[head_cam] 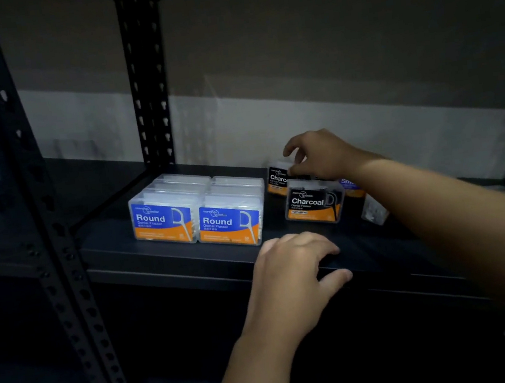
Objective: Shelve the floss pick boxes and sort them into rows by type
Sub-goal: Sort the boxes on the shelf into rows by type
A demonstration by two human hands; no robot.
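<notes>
We see two neat rows of clear plastic boxes with blue and orange "Round" labels (196, 211) already standing front to back at the left of the dark metal shelf (158, 266), so that type looks done. To their right a row of black-labelled "Charcoal" boxes is only begun: the front Charcoal box (313, 201) stands upright and alone, and our right hand (320, 154) reaches over it to the rear Charcoal box (276, 177) behind, its grip curled round that box's top with thumb and fingers pinching it. Just beside the right wrist, a box with a blue "Sm…" label (350, 184) is partly hidden by the forearm, and a clear box lying tilted (374, 211) sits near the shelf's front; neither seems sorted yet. Our left hand (293, 275) holds nothing; its loosely bent fingers rest on the shelf's front edge. We judge the task roughly half finished, with the Charcoal row and the third type left.
</notes>
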